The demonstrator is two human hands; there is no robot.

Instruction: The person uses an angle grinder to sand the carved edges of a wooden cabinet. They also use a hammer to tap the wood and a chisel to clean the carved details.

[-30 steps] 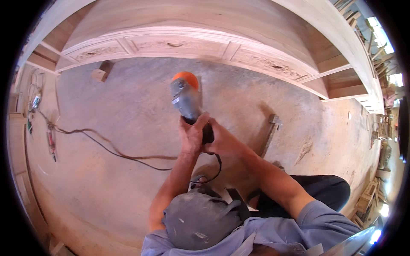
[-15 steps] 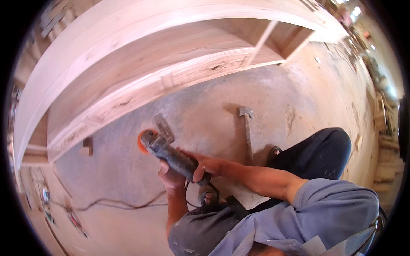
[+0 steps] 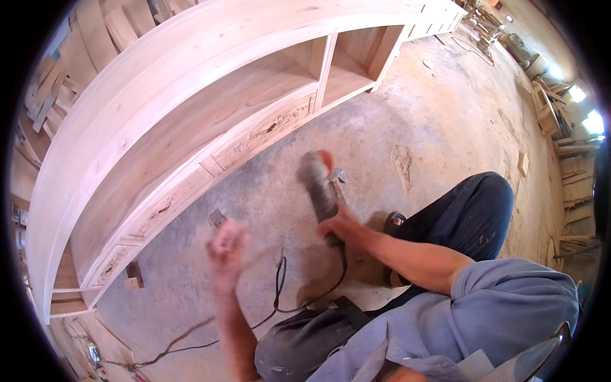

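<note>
An angle grinder (image 3: 320, 197) with an orange disc (image 3: 326, 160) is held up off the floor by my right hand (image 3: 342, 224), whose fingers wrap round its body. Its black cord (image 3: 344, 270) trails back toward my legs. Raised apart from the tool, my left hand (image 3: 228, 248) is smeared by motion; its fingers look bent, but what they hold, if anything, does not show. Just beyond that hand a small flat grey piece (image 3: 217, 218) lies on the floor, partly covered. A hammer (image 3: 338, 176) lies behind the grinder, its handle mostly hidden.
A long pale wooden cabinet (image 3: 191, 83) with carved drawer fronts (image 3: 270, 127) and open compartments spans the far left. A small wood block (image 3: 133, 277) sits by its base. The cord (image 3: 172, 347) crosses the concrete floor at lower left. Stacked boards (image 3: 576, 191) line the right side.
My left hand has let go of the grinder and moved left. My right hand has carried the grinder to the right, over the hammer, and turned its head away from the left.
</note>
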